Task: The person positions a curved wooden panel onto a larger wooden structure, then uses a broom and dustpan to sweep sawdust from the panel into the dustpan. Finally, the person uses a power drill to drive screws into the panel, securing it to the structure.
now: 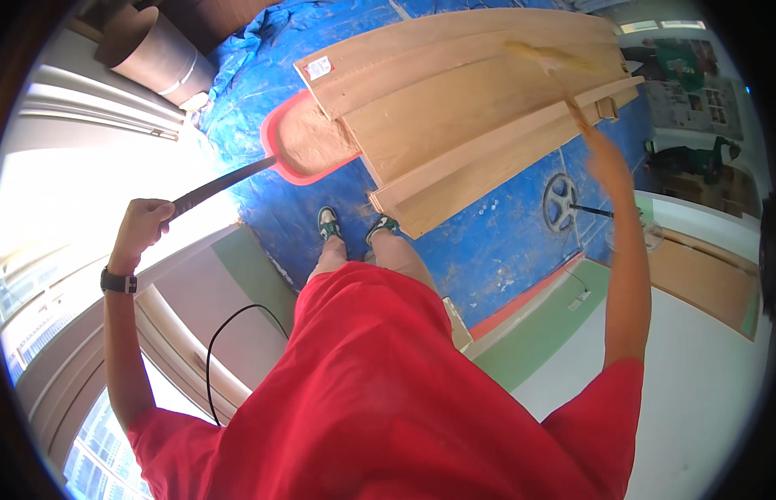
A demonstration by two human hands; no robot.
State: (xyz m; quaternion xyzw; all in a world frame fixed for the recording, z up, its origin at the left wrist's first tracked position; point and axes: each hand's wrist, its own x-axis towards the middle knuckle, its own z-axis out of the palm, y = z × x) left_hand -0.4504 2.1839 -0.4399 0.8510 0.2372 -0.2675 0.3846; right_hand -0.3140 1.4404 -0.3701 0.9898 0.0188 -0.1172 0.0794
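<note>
My left hand (141, 227), with a dark watch on its wrist, is wrapped round the black handle of a red dustpan (270, 137). Pale sawdust (313, 142) fills the pan, whose mouth meets the near left end of a long wooden panel (480, 96). My right hand (609, 167), smeared by motion, grips the thin handle of a broom (578, 113). Its yellowish bristles (555, 58) are blurred over the panel's far right part. Raised wooden strips run along the panel's length.
A blue tarp (480, 250) covers the floor under the panel and my feet. Right of the panel lies a stand with a round spoked base (560, 202). A brown cylindrical bin (159, 62) stands at the far left. A black cable (211, 358) hangs near my left side.
</note>
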